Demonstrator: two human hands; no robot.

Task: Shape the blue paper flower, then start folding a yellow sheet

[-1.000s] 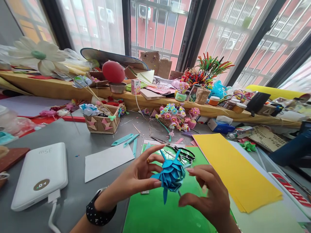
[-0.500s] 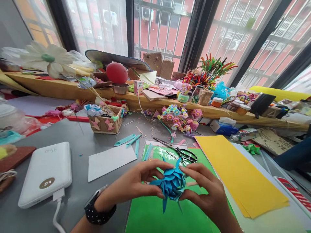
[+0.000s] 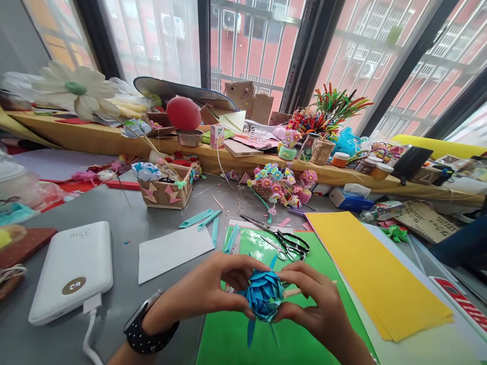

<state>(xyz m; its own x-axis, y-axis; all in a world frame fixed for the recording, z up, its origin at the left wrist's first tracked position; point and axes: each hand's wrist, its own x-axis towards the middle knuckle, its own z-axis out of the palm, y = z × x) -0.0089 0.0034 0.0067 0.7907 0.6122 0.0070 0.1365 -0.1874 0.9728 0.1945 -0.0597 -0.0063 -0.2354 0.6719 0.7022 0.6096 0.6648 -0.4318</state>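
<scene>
A blue paper flower (image 3: 265, 295) with layered petals and several pointed leaf-like strips is held up above a green sheet (image 3: 236, 339). My left hand (image 3: 218, 284) grips its left side between thumb and fingers; a dark dotted watch band is on that wrist. On the other side my right hand (image 3: 314, 296) pinches the petals with thumb and fingertips. A pale wooden stick (image 3: 292, 292) shows behind the flower, partly hidden by the right fingers. Just beyond the hands, black-handled scissors (image 3: 292, 243) lie on the green sheet.
White paper (image 3: 173, 257) and folded light-blue strips (image 3: 196, 218) lie left of the sheet. A white power bank (image 3: 76, 268) with a cable is farther left. Yellow paper (image 3: 380, 274) lies right. Behind stand a cardboard box (image 3: 167, 195) and small crocheted-looking flowers (image 3: 274, 185).
Both hands have shifted slightly left and down with the flower. It has turned a little, so its layered petals face the camera more and the stick shows farther out.
</scene>
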